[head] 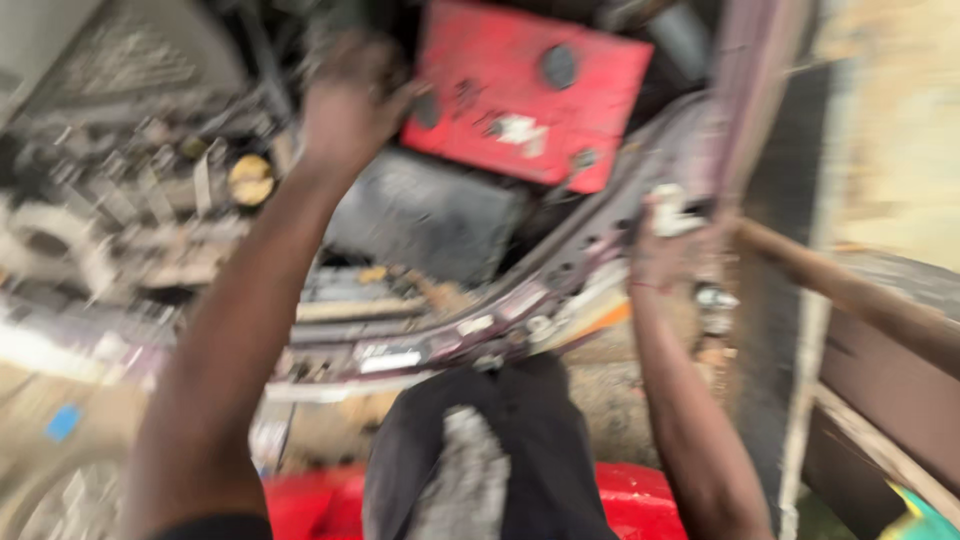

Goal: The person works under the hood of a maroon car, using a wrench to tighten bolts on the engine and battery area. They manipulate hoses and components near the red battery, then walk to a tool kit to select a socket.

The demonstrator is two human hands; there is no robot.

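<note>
The picture is blurred by motion. I look down into an open car engine bay (130,190). My left hand (350,100) reaches in and rests at the left edge of a red car battery (525,90) with dark caps on top. My right hand (660,240) sits on the purple body rim (560,290) at the right and seems closed around a small pale object (668,210); its kind is too blurred to tell. Below the battery lies a dark grey box (420,215).
A yellow filler cap (250,178) and grey hoses lie to the left in the bay. My dark trouser leg (490,450) stands over a red object (640,495) on the ground. A wooden pole (850,290) and boards run along the right side.
</note>
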